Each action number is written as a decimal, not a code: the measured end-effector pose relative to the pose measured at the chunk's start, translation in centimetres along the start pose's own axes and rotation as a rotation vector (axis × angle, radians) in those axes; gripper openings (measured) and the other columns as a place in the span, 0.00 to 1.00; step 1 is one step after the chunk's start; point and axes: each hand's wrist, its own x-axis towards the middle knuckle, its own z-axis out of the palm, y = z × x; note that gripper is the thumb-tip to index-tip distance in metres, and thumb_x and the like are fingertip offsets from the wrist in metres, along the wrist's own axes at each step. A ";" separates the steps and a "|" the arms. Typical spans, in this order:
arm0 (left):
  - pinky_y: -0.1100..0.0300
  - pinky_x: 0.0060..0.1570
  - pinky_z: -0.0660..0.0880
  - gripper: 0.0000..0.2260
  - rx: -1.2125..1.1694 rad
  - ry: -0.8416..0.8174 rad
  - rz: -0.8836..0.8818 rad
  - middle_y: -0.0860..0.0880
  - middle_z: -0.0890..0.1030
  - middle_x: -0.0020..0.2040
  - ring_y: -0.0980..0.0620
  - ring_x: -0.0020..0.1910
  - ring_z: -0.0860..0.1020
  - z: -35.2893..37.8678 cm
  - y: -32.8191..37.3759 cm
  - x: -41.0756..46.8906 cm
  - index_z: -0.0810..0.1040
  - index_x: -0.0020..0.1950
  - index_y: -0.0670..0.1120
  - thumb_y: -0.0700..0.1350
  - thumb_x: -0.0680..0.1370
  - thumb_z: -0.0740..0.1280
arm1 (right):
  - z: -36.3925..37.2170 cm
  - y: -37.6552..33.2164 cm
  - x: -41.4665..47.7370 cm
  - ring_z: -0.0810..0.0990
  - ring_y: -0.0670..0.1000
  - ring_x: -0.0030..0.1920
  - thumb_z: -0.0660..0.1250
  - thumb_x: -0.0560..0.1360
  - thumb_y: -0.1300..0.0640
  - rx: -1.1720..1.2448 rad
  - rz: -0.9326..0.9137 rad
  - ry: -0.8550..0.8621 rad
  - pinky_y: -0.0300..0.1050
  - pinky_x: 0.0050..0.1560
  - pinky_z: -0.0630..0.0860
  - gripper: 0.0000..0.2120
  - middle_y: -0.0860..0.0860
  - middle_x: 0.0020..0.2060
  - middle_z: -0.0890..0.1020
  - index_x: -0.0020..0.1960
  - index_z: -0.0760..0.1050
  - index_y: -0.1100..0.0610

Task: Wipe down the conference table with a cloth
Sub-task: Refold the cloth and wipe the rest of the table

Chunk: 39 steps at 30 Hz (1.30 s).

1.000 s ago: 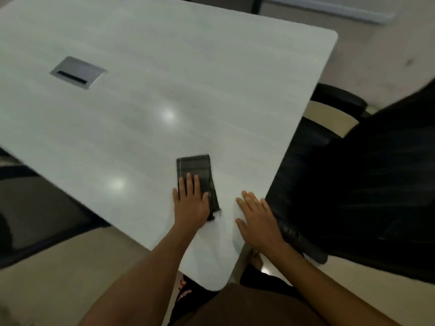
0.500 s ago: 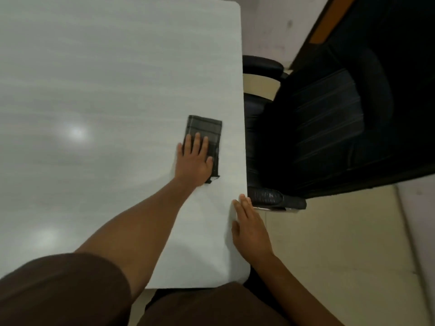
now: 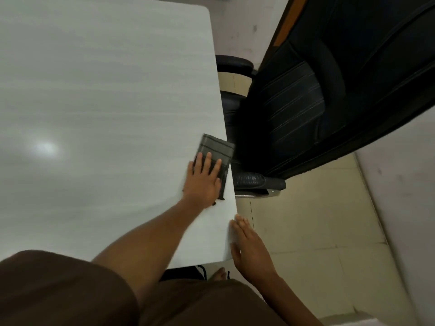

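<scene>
A dark folded cloth lies flat on the pale conference table, its right side reaching the table's right edge. My left hand presses flat on the cloth's near half with straight fingers. My right hand rests open on the near right corner of the table, fingers pointing away from me along the edge.
A black office chair stands close against the table's right edge, with its armrest just right of the cloth. Beige tiled floor lies to the right. My bare foot shows under the table's near edge.
My left hand has slid the cloth rightwards to the table's right edge. The view has swung, so the chair now fills the upper right. My right hand stays at the corner.
</scene>
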 end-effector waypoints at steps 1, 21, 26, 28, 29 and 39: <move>0.40 0.76 0.50 0.27 -0.006 -0.018 0.040 0.42 0.51 0.81 0.39 0.79 0.47 0.6 1.3 -1.2 0.52 0.81 0.51 0.54 0.82 0.48 | 0.1 0.1 -0.1 0.46 0.47 0.80 0.56 0.82 0.55 0.003 -0.010 0.004 0.45 0.79 0.49 0.29 0.45 0.79 0.48 0.80 0.51 0.52; 0.44 0.74 0.55 0.27 0.014 0.010 0.024 0.49 0.51 0.81 0.46 0.80 0.48 3.6 -5.1 -21.7 0.52 0.80 0.55 0.57 0.81 0.51 | 2.6 -2.2 -2.9 0.48 0.49 0.80 0.58 0.82 0.54 0.084 -0.148 0.077 0.43 0.78 0.53 0.25 0.51 0.80 0.52 0.78 0.60 0.54; 0.43 0.77 0.46 0.32 -0.081 0.006 -0.393 0.45 0.45 0.81 0.42 0.80 0.43 1.9 -3.7 -15.6 0.46 0.80 0.53 0.59 0.76 0.36 | 1.9 -4.5 -0.4 0.47 0.51 0.80 0.57 0.82 0.52 -0.002 -0.087 0.043 0.50 0.79 0.48 0.26 0.52 0.80 0.50 0.79 0.56 0.53; 0.42 0.77 0.48 0.31 -0.020 -0.029 -0.253 0.44 0.46 0.81 0.41 0.80 0.44 1.6 -3.8 -14.7 0.46 0.81 0.53 0.59 0.78 0.37 | 2.1 -6.4 1.2 0.42 0.52 0.80 0.56 0.83 0.49 -0.064 -0.051 0.000 0.57 0.79 0.43 0.29 0.52 0.81 0.46 0.80 0.50 0.51; 0.41 0.76 0.51 0.29 0.009 -0.025 -0.128 0.45 0.48 0.81 0.41 0.80 0.46 1.8 -4.9 -15.3 0.48 0.81 0.53 0.59 0.80 0.41 | 2.3 -7.3 1.8 0.40 0.53 0.80 0.55 0.83 0.47 -0.079 -0.023 -0.025 0.61 0.78 0.40 0.30 0.52 0.81 0.43 0.81 0.47 0.51; 0.42 0.76 0.49 0.29 0.034 -0.010 -0.124 0.43 0.50 0.81 0.39 0.79 0.47 -1.0 -16.2 -9.8 0.51 0.81 0.51 0.59 0.80 0.41 | 5.4 -8.9 3.3 0.32 0.54 0.78 0.45 0.78 0.33 -0.218 0.113 0.023 0.67 0.74 0.34 0.37 0.52 0.79 0.37 0.80 0.36 0.48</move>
